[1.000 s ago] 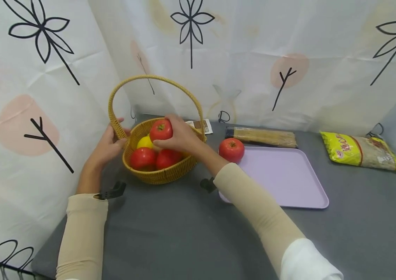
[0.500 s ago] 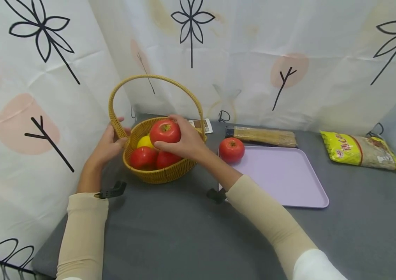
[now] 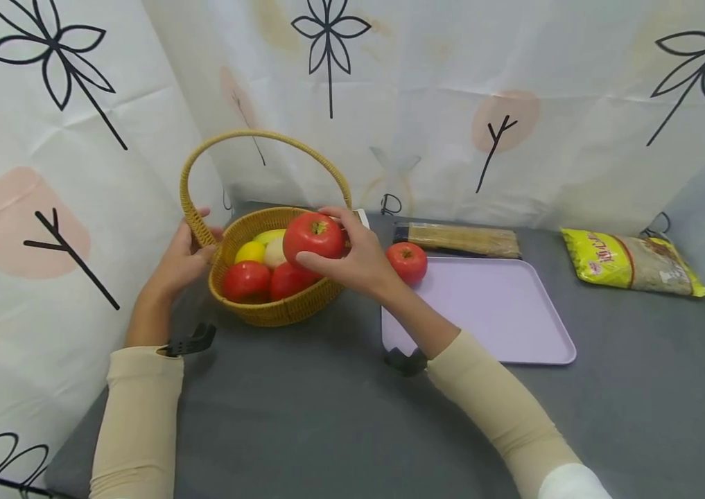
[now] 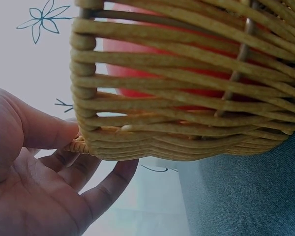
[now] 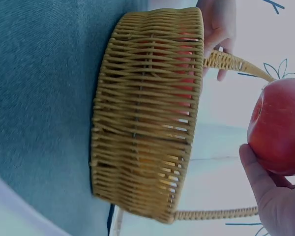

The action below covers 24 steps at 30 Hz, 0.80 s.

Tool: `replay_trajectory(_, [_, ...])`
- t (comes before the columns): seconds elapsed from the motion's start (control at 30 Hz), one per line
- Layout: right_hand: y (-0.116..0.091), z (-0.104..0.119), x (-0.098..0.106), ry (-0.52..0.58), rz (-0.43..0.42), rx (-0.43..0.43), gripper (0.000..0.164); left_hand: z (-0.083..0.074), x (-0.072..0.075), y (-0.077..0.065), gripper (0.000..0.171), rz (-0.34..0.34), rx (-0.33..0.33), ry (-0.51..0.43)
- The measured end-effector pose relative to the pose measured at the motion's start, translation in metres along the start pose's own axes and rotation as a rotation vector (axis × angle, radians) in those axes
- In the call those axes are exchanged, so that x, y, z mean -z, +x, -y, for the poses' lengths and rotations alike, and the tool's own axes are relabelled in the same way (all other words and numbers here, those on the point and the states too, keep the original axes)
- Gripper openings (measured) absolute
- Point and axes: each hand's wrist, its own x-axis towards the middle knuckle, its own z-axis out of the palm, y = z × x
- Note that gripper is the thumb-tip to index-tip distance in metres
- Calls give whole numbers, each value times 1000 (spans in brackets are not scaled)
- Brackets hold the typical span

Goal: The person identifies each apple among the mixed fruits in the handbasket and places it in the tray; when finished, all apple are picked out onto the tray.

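Note:
My right hand (image 3: 358,260) holds a red tomato (image 3: 312,238) with a green calyx over the right side of a woven basket (image 3: 277,313). Thumb and fingers wrap round the tomato, which shows above the rim in the right wrist view. My left hand (image 3: 182,258) grips the foot of the basket's tall handle (image 3: 265,134) at the left rim; in the left wrist view its thumb (image 4: 49,130) lies against the handle. Inside the basket are red fruits (image 3: 246,281), a yellow round one (image 3: 250,251), a pale one and a long yellow one.
A lilac tray (image 3: 489,305) lies right of the basket, with another red tomato (image 3: 407,263) at its back left corner. Behind the tray is a pack of dry noodles (image 3: 464,239). A yellow bag (image 3: 633,263) lies at the far right. Patterned cloth walls stand behind and left.
My right hand has lifted the tomato from among the basket's contents and moved it rightward, to the right rim. The left hand keeps its grip on the handle. The head view has shifted slightly.

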Motion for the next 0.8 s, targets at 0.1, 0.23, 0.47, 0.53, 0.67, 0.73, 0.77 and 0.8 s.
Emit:
replay_trajectory(0.1, [-4, -1, 7, -10, -7, 11, 71, 1, -1, 1, 65, 0, -1, 3])
replay_trajectory(0.23, [-9, -3, 15, -43, -17, 17, 71, 1, 0, 1, 66, 5, -3, 10])
replay_trajectory(0.47, [-15, -10, 27, -70, -55, -31, 70, 2, 4, -5, 65, -3, -8, 25])
replay_trajectory(0.53, [-17, -14, 32, -68, -71, -52, 71, 2, 4, -6, 65, -2, -12, 34])
replay_trajectory(0.67, [-22, -20, 47, -76, -106, -86, 70, 1, 2, -5, 66, 10, -30, 49])
replay_trajectory(0.73, [-25, -23, 56, -92, -120, -114, 71, 0, 1, -4, 66, 16, -39, 55])
replay_trajectory(0.77, [-26, -24, 60, -99, -127, -124, 70, 0, 1, -3, 66, 20, -41, 59])
replay_trajectory(0.8, [-27, -25, 65, -105, -132, -137, 71, -1, 1, -3, 66, 24, -44, 62])
